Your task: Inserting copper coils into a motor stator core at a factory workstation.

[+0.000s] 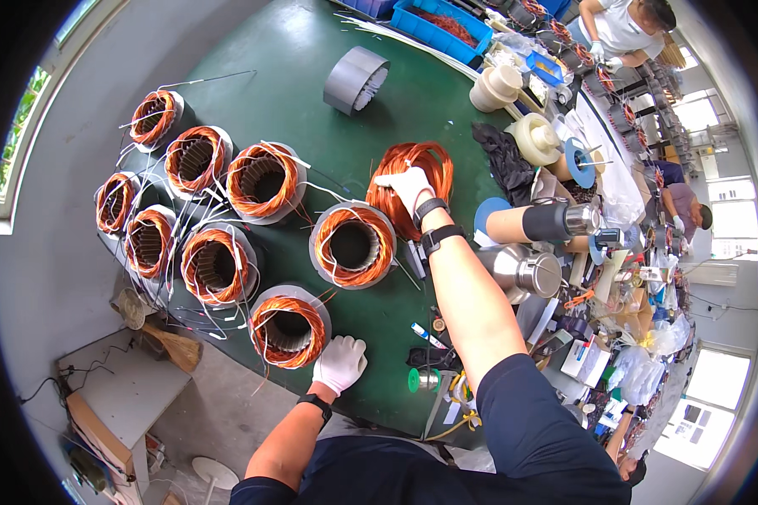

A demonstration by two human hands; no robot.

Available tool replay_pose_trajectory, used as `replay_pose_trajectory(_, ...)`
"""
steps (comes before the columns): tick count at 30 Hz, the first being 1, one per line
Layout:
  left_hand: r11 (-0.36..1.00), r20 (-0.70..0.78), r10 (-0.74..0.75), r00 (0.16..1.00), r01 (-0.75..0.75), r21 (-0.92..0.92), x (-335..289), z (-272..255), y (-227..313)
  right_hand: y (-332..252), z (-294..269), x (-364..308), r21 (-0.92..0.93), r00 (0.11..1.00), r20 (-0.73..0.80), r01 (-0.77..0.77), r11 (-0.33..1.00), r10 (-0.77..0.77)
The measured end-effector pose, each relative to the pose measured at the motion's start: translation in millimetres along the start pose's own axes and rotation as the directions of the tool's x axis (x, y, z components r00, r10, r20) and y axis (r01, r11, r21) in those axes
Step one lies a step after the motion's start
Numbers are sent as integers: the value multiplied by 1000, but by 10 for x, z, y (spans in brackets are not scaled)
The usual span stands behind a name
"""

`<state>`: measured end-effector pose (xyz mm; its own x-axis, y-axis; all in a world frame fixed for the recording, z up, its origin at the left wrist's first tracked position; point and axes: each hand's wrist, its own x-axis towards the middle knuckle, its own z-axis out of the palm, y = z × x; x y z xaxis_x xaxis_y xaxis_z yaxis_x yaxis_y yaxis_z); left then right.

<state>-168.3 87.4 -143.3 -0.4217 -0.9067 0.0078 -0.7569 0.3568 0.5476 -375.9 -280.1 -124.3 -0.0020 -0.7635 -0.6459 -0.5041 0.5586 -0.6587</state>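
My right hand (408, 187), in a white glove, is closed on a bundle of copper wire coils (434, 164) on the green table. The thumb side shows, while the other fingers are partly hidden against the wire. My left hand (340, 364), also gloved, rests on the table with its fingers curled and nothing visible in them. Beside it stands a motor stator (288, 364) wound with copper wire. Another wound stator (355, 276) sits just left of the coil bundle. Several more wound stators (215, 290) with white leads stand in rows to the left.
A bare grey stator core (345, 82) lies at the far side of the green table (286, 93). To the right are white plastic spools (496, 88), a black cloth (505, 160) and a steel flask (522, 271). Blue bins (444, 29) stand at the back. Other people work at the right.
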Motion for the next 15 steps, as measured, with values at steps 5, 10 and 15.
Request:
replay_pose_trajectory(5, 1000, 8, -9, 1000, 9, 7, -17, -22, -15, -130, 210, -61, -123, 999, -25, 37, 992, -40)
replay_pose_trajectory(10, 999, 50, -30, 998, 30, 20, -24, -84, -33, -316, 442, -226, -561, 974, -196, -18, 828, -111)
replay_pose_trajectory(15, 999, 65, -33, 997, 32, 5, -25, -72, -6, -169, 353, -169, -551, 981, -183, -43, 834, -70)
